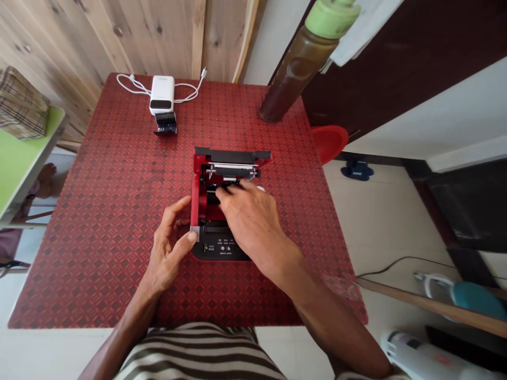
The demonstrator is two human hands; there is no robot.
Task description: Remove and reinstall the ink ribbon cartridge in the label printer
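Observation:
A small red and black printer stands on the table with its lid raised, showing rollers and an inner bay. My left hand grips its left side, thumb on the front corner and fingers along the outer wall. My right hand reaches over the front panel into the bay. Its fingers are bent down at a dark part inside; whatever they hold is hidden. A small white edge shows just beyond the right knuckles.
On the red patterned table, a white power bank lies with a white cable and a dark strip. A tall brown bottle with a green lid stands at the back right. A red stool is beyond the right edge.

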